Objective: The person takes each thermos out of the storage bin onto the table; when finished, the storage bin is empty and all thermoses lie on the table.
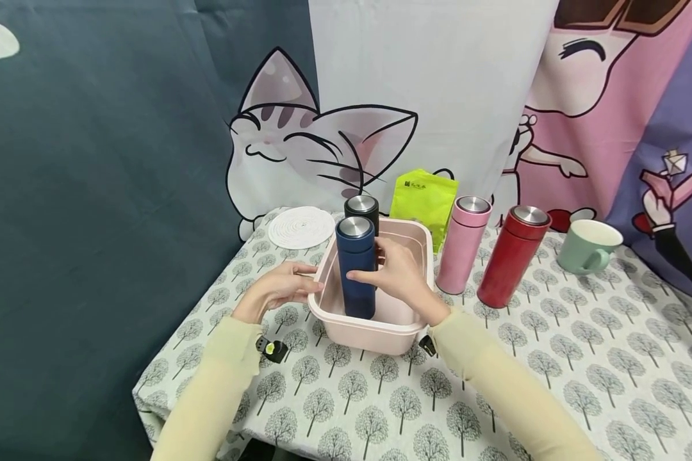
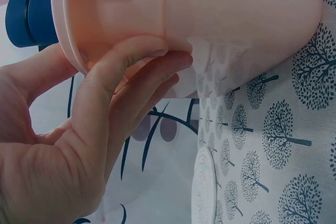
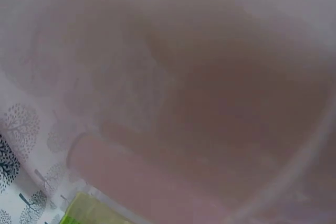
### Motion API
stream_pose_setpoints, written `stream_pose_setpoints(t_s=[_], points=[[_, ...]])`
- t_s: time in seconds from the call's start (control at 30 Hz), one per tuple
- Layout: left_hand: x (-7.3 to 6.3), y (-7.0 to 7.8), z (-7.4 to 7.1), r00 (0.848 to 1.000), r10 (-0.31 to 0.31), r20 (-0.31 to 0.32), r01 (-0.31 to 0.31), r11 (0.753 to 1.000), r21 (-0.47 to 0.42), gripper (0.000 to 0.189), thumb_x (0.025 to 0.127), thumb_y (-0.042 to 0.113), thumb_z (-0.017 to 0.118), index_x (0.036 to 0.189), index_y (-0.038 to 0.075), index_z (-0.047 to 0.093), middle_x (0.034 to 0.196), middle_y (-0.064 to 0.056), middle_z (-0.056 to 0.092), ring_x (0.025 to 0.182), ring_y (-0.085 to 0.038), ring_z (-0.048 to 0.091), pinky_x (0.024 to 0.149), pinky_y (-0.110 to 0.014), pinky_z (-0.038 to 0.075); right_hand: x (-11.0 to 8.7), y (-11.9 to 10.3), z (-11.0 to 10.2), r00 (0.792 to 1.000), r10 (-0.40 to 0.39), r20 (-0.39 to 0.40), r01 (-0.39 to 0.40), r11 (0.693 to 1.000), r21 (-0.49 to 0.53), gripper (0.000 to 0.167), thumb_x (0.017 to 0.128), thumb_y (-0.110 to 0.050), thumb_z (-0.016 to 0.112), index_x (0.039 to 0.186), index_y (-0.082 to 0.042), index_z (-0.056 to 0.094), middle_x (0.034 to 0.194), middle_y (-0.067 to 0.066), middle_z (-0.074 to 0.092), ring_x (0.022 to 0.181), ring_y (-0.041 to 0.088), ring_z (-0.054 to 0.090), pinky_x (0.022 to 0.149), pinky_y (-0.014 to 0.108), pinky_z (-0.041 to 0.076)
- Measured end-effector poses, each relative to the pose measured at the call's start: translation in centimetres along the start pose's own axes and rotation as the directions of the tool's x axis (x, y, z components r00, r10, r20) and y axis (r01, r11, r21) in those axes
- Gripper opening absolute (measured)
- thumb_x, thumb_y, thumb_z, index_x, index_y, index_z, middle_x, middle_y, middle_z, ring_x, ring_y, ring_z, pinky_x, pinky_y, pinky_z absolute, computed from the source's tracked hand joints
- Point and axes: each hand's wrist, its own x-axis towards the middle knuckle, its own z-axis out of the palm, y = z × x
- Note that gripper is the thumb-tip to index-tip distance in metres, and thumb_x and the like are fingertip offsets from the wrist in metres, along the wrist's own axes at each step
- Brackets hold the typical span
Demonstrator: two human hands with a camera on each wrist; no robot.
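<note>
A dark blue thermos bottle (image 1: 354, 256) with a steel-topped lid stands inside a pale pink plastic basin (image 1: 369, 334), near its left side. My right hand (image 1: 402, 272) grips this bottle from the right, thumb across its front. Just behind it, a black thermos bottle (image 1: 361, 205) is mostly hidden. At the basin's left edge my left hand (image 1: 281, 287) holds the rim; the left wrist view has the thumb at the rim and the fingers (image 2: 126, 59) against the outer wall. The right wrist view is largely blocked by a blurred, close surface.
To the basin's right stand a pink thermos bottle (image 1: 464, 246) and a red thermos bottle (image 1: 513, 256), then a green mug (image 1: 588, 246). Behind is a lime-green bag (image 1: 423, 202). A white round woven mat (image 1: 302, 227) lies at the back left of the tree-print tablecloth (image 1: 375, 410).
</note>
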Motion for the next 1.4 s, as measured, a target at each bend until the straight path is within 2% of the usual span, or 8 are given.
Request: stream_pose_setpoints(t_s=[0.17,0.47,0.8,0.93,1.1,1.27,1.4], points=[[-0.1,0.1,-0.1,1.0,0.007,-0.002,-0.007,1.0,0.0,0.065,0.094,0.0,0.057,0.148,-0.012,0.023,0.135,-0.037,0.048,0.125,-0.045,0.053,0.101,-0.041,0.055,0.0,-0.1,0.3,0.999,-0.02,-0.05,0.019,1.0,-0.017,0.054,0.071,-0.036,0.087,0.113,-0.012,0.065,0.102,0.006,0.074,0.091,0.022,0.072,0.079,0.037,0.063],[0.0,-0.1,0.1,1.0,-0.004,-0.008,0.004,1.0,-0.018,0.065,0.093,-0.002,0.057,0.147,-0.013,0.024,0.137,-0.038,0.046,0.124,-0.045,0.054,0.1,-0.041,0.055,-1.3,0.1,-0.4,0.991,-0.047,-0.126,0.051,0.998,0.029,0.052,0.07,-0.029,0.087,0.113,-0.012,0.066,0.106,0.006,0.072,0.097,0.023,0.07,0.089,0.039,0.061],[0.2,-0.2,0.0,1.0,-0.001,-0.01,0.001,1.0,-0.013,0.064,0.093,-0.002,0.057,0.148,-0.012,0.025,0.139,-0.038,0.044,0.124,-0.047,0.052,0.097,-0.037,0.057,-2.6,0.2,-1.9,0.985,-0.013,-0.172,0.031,0.994,0.102,0.052,0.07,-0.023,0.088,0.116,-0.012,0.066,0.111,0.006,0.068,0.103,0.023,0.067,0.094,0.036,0.059],[0.2,0.0,0.0,1.0,-0.005,-0.006,0.005,1.0,-0.027,0.064,0.093,-0.003,0.056,0.148,-0.012,0.024,0.139,-0.039,0.043,0.124,-0.048,0.052,0.096,-0.036,0.058,-2.8,0.2,-2.7,0.977,-0.003,-0.211,0.031,0.991,0.129,0.051,0.069,-0.02,0.088,0.114,-0.01,0.066,0.109,0.006,0.07,0.103,0.023,0.069,0.092,0.034,0.06],[0.2,0.0,-0.1,1.0,-0.007,0.0,0.007,0.999,-0.04,0.065,0.092,-0.004,0.057,0.148,-0.012,0.025,0.139,-0.039,0.043,0.124,-0.048,0.052,0.095,-0.036,0.058,-3.1,0.2,-3.7,0.964,-0.027,-0.266,0.065,0.989,0.136,0.051,0.071,-0.017,0.087,0.117,-0.008,0.066,0.109,0.01,0.071,0.102,0.026,0.069,0.09,0.039,0.061],[0.2,0.1,-0.1,1.0,-0.008,0.001,0.008,0.999,-0.038,0.065,0.093,-0.004,0.056,0.148,-0.012,0.024,0.14,-0.038,0.042,0.125,-0.048,0.051,0.095,-0.037,0.058,-3.5,0.0,-4.8,0.951,-0.047,-0.307,0.095,0.985,0.141,0.051,0.073,-0.015,0.086,0.118,-0.009,0.065,0.11,0.009,0.07,0.101,0.027,0.069,0.093,0.043,0.06],[0.1,0.2,0.0,1.0,-0.012,-0.005,0.011,1.0,-0.027,0.065,0.093,-0.003,0.056,0.148,-0.012,0.023,0.14,-0.038,0.043,0.126,-0.048,0.051,0.096,-0.037,0.058,-3.7,-0.2,-5.5,0.942,-0.063,-0.33,0.123,0.979,0.163,0.05,0.074,-0.015,0.085,0.12,-0.01,0.065,0.112,0.007,0.069,0.1,0.023,0.069,0.095,0.039,0.059]])
